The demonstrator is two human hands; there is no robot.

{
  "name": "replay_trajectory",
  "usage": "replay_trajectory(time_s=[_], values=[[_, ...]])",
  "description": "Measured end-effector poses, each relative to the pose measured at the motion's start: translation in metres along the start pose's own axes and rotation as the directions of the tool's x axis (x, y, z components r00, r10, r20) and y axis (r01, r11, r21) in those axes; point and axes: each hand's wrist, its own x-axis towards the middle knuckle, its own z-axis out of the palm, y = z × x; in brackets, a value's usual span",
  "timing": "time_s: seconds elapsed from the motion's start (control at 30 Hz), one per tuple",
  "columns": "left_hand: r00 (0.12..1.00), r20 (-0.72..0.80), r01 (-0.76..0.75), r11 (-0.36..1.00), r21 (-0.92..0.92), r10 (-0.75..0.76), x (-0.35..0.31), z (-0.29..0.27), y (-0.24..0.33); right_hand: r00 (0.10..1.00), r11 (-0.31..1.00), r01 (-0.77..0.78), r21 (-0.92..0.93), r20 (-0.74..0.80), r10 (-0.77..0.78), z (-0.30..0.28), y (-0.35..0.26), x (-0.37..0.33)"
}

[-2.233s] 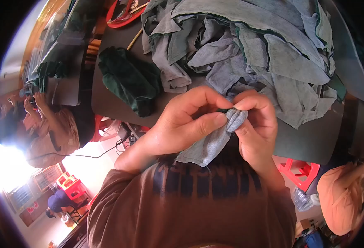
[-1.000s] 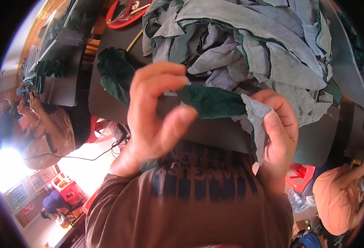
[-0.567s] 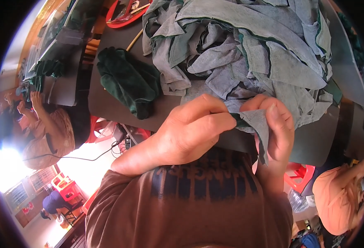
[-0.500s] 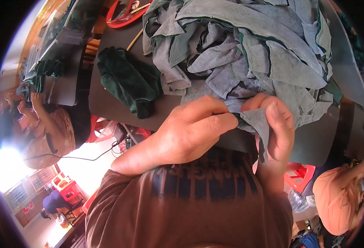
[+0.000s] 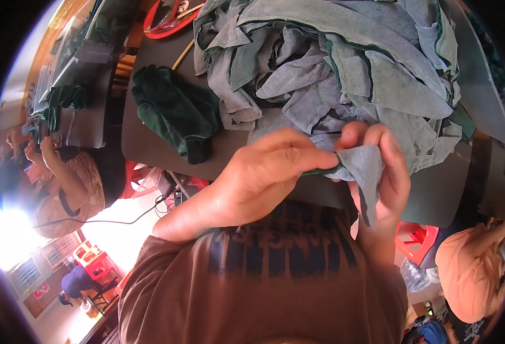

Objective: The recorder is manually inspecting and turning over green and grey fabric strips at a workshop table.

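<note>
A small piece of grey-backed fabric (image 5: 362, 163) with a dark green face hangs between my two hands, its pointed end drooping. My left hand (image 5: 264, 175) pinches its left edge between thumb and fingers, and a strip of green shows under the fingertips. Curled around the right side of the piece, my right hand (image 5: 395, 175) supports it from behind; part of its grip is hidden by the cloth. Just beyond my hands lies a large heap of grey-backed fabric pieces (image 5: 315, 86) with green edges. A bundle of dark green plush fabric (image 5: 175, 114) rests to the left on the dark table (image 5: 229, 152).
At the far left of the table is a red tray (image 5: 163, 33) with small tools, beside a thin wooden stick (image 5: 182, 55). Red stools (image 5: 416, 243) stand below the table edge. Other people (image 5: 72, 192) work at tables on both sides.
The fabric piece has turned a little between my hands, so more grey shows. My left fingertips have shifted slightly right, and my right fingers have curled differently behind it.
</note>
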Motion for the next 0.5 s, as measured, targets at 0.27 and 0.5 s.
replay_trajectory(time_s=[0.27,0.5], values=[[0.993,0.003,0.116,0.991,-0.061,-0.116,-0.001,-0.003,0.003,0.935,0.937,0.271,-0.222,0.293,-0.201,-0.019,0.025,-0.010],[0.985,-0.100,0.135,0.990,-0.045,-0.139,0.003,0.002,0.003,0.866,0.445,0.498,-0.744,0.445,-0.226,-0.005,0.005,-0.014]])
